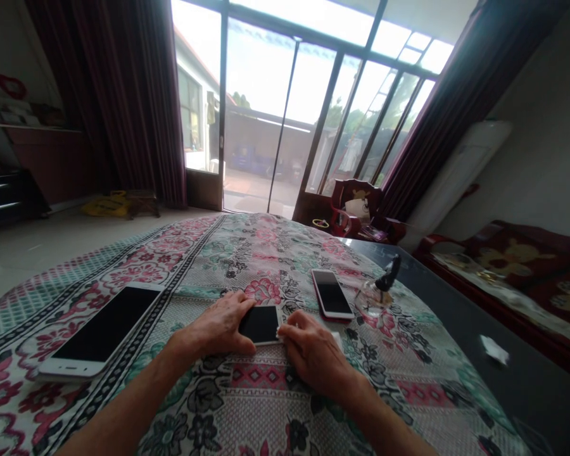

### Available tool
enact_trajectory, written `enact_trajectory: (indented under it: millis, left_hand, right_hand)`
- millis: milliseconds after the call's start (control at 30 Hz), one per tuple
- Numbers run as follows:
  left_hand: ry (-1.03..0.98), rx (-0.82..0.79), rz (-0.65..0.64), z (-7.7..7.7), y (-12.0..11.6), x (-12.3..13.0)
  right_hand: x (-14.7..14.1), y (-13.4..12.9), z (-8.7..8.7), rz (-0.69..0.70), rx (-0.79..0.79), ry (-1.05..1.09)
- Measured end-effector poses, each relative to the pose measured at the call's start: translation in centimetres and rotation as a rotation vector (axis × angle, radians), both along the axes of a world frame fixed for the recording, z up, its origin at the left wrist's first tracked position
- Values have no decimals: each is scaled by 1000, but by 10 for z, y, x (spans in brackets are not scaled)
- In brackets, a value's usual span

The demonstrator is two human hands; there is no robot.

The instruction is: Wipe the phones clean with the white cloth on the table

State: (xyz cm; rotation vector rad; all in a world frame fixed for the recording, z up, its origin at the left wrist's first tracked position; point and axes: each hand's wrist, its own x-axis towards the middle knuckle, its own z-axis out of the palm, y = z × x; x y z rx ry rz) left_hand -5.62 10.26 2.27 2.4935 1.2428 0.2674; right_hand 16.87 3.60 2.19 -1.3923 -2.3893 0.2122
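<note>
A white-edged smartphone with a dark screen (260, 324) lies crosswise on the patterned tablecloth (247, 418). My left hand (221, 322) grips its left end, thumb on the near edge and fingers on the far edge. At the phone's right end, my right hand (308, 348) is closed in a pinch on a white tissue (337, 340); part of it pokes out beyond the hand, and the rest is hidden. A larger white phone (105, 329) rests face up on the left. Beyond my right hand lies another white phone (332, 294), also dark-screened.
Right of the phones stands a clear bottle with a black top (374, 296). A crumpled white tissue (494, 349) is on the dark surface (517, 386) at the right. Farther back are a wooden armchair (356, 209), a sofa (527, 253) and glass doors (266, 126).
</note>
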Motion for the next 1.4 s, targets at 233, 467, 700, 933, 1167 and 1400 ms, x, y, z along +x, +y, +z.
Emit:
enact_trajectory:
  millis: [233, 467, 700, 933, 1167, 1400]
  left_hand:
    - [146, -10, 56, 5, 6, -23]
    - [139, -83, 103, 2, 11, -32]
    - [147, -87, 98, 2, 11, -31]
    - [158, -85, 102, 2, 11, -29]
    - [150, -69, 103, 1, 11, -30]
    - [139, -79, 107, 4, 8, -30]
  right_hand:
    - [1, 6, -8, -108, -46, 50]
    - [-2, 5, -7, -94, -44, 54]
    - [-6, 13, -1, -81, 0, -75]
    - [-18, 40, 7, -166, 55, -220]
    - [-21, 26, -2, -68, 124, -291]
    - [-20, 27, 2, -75, 104, -296]
